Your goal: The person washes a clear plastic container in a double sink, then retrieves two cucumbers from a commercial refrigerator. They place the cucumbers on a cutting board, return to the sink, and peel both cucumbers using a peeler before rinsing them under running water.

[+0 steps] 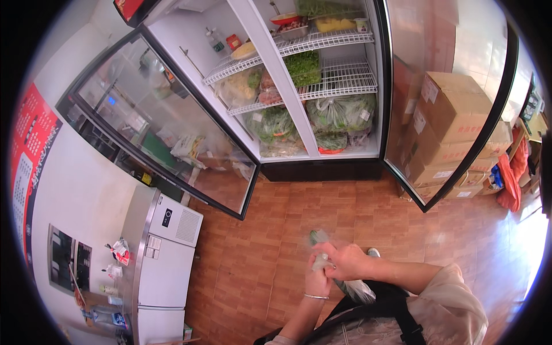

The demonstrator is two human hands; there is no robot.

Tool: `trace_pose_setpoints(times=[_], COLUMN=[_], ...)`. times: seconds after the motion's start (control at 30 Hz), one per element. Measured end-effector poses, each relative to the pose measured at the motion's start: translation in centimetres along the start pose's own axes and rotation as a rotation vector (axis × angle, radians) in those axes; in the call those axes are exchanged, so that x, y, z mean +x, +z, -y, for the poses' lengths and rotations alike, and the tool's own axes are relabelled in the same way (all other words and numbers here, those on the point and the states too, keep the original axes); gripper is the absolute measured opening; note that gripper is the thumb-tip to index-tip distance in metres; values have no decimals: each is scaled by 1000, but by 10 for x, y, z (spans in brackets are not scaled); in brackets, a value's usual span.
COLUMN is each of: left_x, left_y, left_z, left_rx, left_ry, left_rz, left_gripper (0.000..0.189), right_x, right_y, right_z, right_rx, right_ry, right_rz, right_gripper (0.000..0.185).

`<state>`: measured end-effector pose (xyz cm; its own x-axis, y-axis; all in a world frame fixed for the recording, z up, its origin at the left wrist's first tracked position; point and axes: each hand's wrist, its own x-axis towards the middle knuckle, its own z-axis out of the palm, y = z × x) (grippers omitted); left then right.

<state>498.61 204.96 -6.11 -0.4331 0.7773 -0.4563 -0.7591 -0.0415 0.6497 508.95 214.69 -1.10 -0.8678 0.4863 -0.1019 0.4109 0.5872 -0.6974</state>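
Observation:
In front of my body, both hands meet on a clear plastic bag (359, 291) with something green inside. My left hand (318, 276), with a bangle at the wrist, grips the bag's bunched part from below. My right hand (350, 261) pinches the same gathered plastic from the right side. A green tip in plastic (316, 237) sticks out beyond my fingers; the exact vegetable is hard to tell. Ahead stands an upright two-door refrigerator (321, 170), its wire shelves (347, 88) bearing bagged leafy greens (340, 113) and loose greens (302, 69).
Both glass doors, the left one (172, 129) and the right one (448, 142), stand swung out toward me. Stacked cardboard boxes (461, 110) rise behind the right door. A low steel cabinet (166, 271) runs along the left. Wood-patterned flooring (258, 258) lies between.

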Motion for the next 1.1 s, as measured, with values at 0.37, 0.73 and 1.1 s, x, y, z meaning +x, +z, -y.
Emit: trace_pose_setpoints(times=[0.37, 0.73, 1.1], left_x=[56, 136, 218], left_y=[35, 131, 197], left_z=[11, 4, 17], left_rx=[335, 84, 549], left_ry=[-128, -97, 25], left_rz=[211, 221, 240], left_gripper=[21, 24, 13], right_x=[16, 46, 92], right_y=[-54, -112, -165], right_z=[-75, -147, -187], right_rx=[112, 120, 426], right_ry=[150, -108, 313], right_rz=[-297, -626, -640], right_gripper=[53, 20, 18])
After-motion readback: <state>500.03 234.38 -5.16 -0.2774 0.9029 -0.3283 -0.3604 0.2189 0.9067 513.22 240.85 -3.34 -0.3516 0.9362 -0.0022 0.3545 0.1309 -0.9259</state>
